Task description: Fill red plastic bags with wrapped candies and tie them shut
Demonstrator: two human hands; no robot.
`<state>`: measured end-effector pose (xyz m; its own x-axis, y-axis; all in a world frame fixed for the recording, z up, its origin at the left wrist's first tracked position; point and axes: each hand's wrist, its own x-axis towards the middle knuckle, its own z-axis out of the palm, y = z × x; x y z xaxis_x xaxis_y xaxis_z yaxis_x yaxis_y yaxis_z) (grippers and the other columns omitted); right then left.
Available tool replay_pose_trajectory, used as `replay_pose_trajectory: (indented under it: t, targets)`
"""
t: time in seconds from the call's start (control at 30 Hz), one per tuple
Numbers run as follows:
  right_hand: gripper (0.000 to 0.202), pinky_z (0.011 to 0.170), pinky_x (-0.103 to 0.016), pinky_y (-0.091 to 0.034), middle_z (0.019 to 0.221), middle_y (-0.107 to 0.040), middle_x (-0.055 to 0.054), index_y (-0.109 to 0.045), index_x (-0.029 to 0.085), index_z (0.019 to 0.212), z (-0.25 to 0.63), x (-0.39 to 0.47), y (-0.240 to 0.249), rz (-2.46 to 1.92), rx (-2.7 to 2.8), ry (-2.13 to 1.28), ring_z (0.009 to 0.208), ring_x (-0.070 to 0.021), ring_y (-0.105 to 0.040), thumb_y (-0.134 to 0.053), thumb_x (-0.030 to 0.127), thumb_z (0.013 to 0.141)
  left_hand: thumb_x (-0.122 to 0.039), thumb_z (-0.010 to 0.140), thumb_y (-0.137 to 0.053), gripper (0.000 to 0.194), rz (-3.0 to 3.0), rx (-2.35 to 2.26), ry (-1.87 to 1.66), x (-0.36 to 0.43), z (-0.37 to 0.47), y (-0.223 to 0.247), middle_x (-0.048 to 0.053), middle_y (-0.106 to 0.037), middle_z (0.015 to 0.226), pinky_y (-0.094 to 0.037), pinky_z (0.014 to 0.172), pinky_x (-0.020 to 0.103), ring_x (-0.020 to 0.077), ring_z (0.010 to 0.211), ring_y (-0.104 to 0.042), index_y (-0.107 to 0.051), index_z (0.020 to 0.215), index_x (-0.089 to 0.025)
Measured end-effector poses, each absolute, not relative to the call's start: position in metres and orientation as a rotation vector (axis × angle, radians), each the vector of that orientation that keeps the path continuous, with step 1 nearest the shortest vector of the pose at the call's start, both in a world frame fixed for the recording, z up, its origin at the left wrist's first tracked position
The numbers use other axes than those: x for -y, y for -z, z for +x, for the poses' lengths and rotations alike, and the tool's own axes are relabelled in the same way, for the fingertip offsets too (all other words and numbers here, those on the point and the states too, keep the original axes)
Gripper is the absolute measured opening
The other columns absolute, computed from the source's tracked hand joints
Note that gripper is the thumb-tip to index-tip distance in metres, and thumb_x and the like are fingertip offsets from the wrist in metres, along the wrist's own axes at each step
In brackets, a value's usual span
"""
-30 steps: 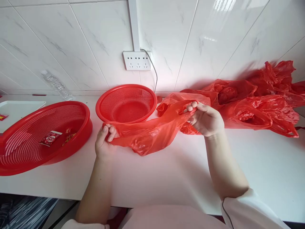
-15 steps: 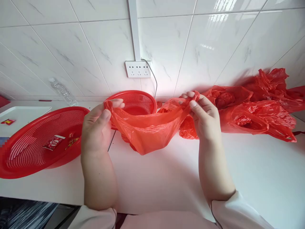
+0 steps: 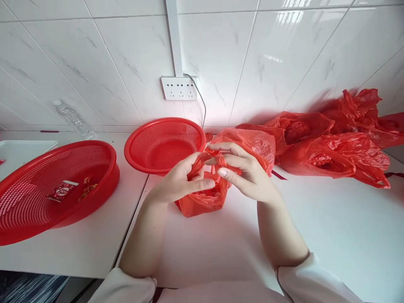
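Observation:
A red plastic bag point(image 3: 202, 204) rests on the white table in front of me, its top gathered between my two hands. My left hand point(image 3: 181, 179) grips one side of the bag's top, thumb stretched across the opening. On the other side, my right hand point(image 3: 243, 170) pinches the opposite handle, fingers curled toward the left hand. The two handles are close together, and fingers partly hide where they meet. What lies inside the bag is hard to make out. Right behind the hands sits another red plastic bag point(image 3: 252, 143).
An empty-looking red basket point(image 3: 132, 143) stands by the wall. At left, a larger red basket point(image 3: 115, 168) holds a few wrapped snacks point(image 3: 62, 190). Beyond it are a white tray point(image 3: 28, 145) and a clear bottle point(image 3: 74, 120). Several red bags point(image 3: 318, 164) lie at right.
Both hands have come together and the bag, stretched wide before, is now lower with its handles gathered at the middle. The view has shifted slightly.

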<state>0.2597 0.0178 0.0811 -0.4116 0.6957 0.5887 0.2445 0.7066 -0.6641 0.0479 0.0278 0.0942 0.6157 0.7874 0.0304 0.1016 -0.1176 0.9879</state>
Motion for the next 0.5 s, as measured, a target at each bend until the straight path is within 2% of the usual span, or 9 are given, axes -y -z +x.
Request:
replay_pose_trajectory:
  t: [0.1,0.23,0.33,0.4,0.5]
  targets:
    - [0.026,0.105,-0.046,-0.046,0.138,-0.05,-0.008,-0.071,0.021,0.094,0.251,-0.018,-0.081,-0.608,1.968,-0.607,0.128,-0.0268,-0.049,-0.047,0.03,0.097,-0.029,0.076,-0.076,0.046,1.679,-0.726,-0.659,-0.022,0.057,-0.092,-0.002,-0.051,0.081,-0.045,0.06,0.022,0.008,0.065,-0.047,-0.054,0.117,-0.025]
    - [0.03,0.101,-0.043,-0.049,0.132,-0.056,-0.009,-0.069,0.021,0.093,0.243,-0.021,-0.079,-0.491,2.046,-0.78,0.119,-0.0235,-0.056,-0.043,0.033,0.099,-0.034,0.087,-0.063,0.024,1.751,-0.743,-0.707,-0.015,0.068,-0.084,0.002,-0.06,0.092,-0.053,0.074,0.029,0.0164,0.089,-0.061,-0.055,0.106,-0.022]
    - [0.027,0.103,-0.044,-0.047,0.136,-0.053,-0.008,-0.068,0.022,0.09,0.242,-0.022,-0.08,-0.475,2.055,-0.788,0.123,-0.0251,-0.053,-0.045,0.034,0.098,-0.034,0.088,-0.061,0.026,1.888,-0.889,-0.81,-0.015,0.073,-0.077,0.001,-0.06,0.086,-0.052,0.059,0.027,0.0157,0.078,-0.062,-0.049,0.109,-0.025]
    - [0.024,0.104,-0.047,-0.045,0.141,-0.049,-0.007,-0.068,0.023,0.085,0.243,-0.021,-0.081,-0.439,2.094,-0.746,0.126,-0.0274,-0.05,-0.049,0.033,0.096,-0.029,0.086,-0.061,0.026,2.02,-0.992,-0.843,-0.018,0.075,-0.074,-0.001,-0.06,0.081,-0.044,0.046,0.025,0.0139,0.066,-0.058,-0.048,0.108,-0.027]
    - [0.017,0.106,-0.049,-0.043,0.142,-0.049,-0.007,-0.068,0.023,0.083,0.244,-0.021,-0.082,-0.421,2.15,-0.71,0.127,-0.0283,-0.049,-0.056,0.029,0.092,-0.019,0.085,-0.055,0.012,2.157,-1.028,-0.814,-0.023,0.074,-0.071,-0.001,-0.062,0.081,-0.04,0.044,0.026,0.0135,0.063,-0.055,-0.055,0.094,-0.026]
